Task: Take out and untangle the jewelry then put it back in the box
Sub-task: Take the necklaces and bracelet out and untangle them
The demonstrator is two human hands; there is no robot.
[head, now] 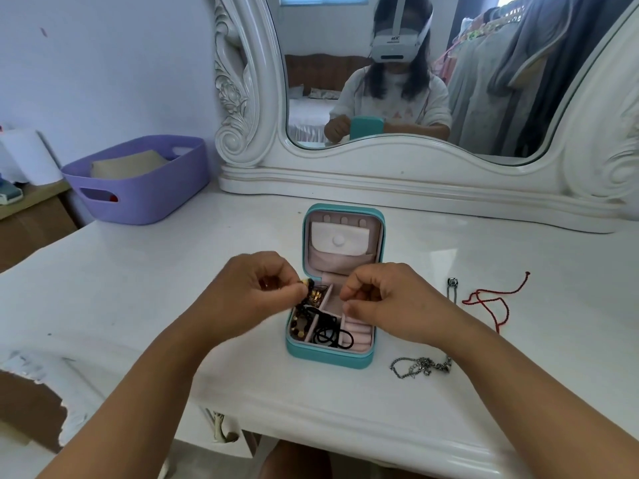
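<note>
At about ten o'clock on the glossy white worktop (145, 292) sits a lilac plastic basket with handle slots (138, 183), holding a beige folded item. Toward the centre, the left hand (247, 293) hovers over the left edge of the small teal jewelry box with a pale pink lining (332, 354); its fingers are curled and its fingertips pinch a tangled black-and-gold beaded piece (311, 293) that trails down into the box's left compartment. The box stands open at the middle of the worktop, its lid (344, 240) upright at twelve o'clock with a white snap pocket inside. Black elastic hair ties (328, 331) lie coiled in the middle compartment, and pink ring rolls fill the one at the right. The right hand (387, 299) is held over the box's right side, fingers curled inward with thumb near the fingertips; whether it holds anything I cannot tell. At three o'clock from the box lies a small silver clasp piece (452, 284), and just beyond it a thin red cord (491, 299) in loose bends. At five o'clock lies a crumpled silver chain (420, 365). Behind everything, at twelve o'clock, stands a carved white-framed mirror (242, 98).
</note>
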